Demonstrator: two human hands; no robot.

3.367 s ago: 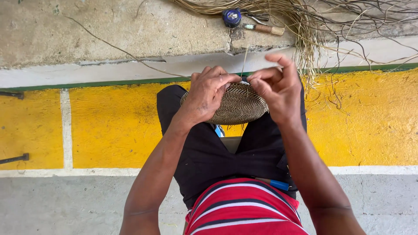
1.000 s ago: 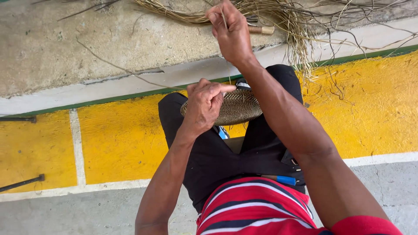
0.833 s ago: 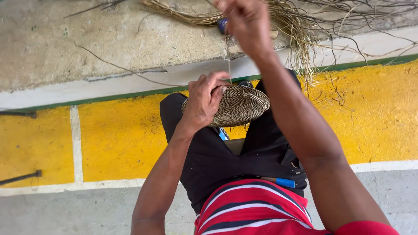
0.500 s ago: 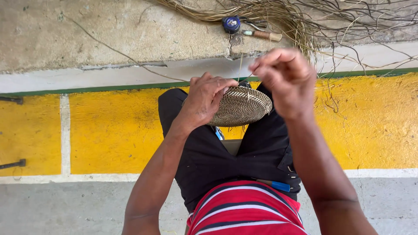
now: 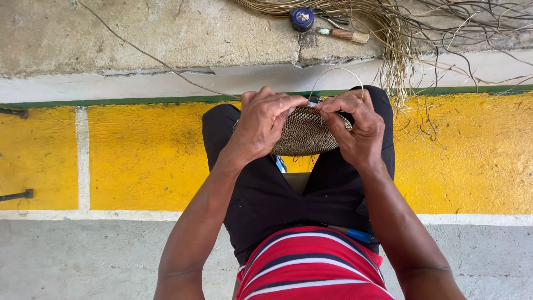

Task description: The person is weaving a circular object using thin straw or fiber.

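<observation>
We hold a round, tightly coiled woven basket base point(image 5: 304, 133), tan and dark, on our knees. Left hand point(image 5: 265, 123) and right hand point(image 5: 355, 128) pinch its far rim, fingers clamped on it. Loose straw fibres point(image 5: 388, 33) and a wooden-handled tool point(image 5: 344, 35) lie beyond on the concrete ledge point(image 5: 166, 33).

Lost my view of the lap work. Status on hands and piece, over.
Left hand and right hand both gripping woven disc on lap. Pale strand loops up from its far edge. Nothing in the way; fibre bundle lies beyond.
</observation>
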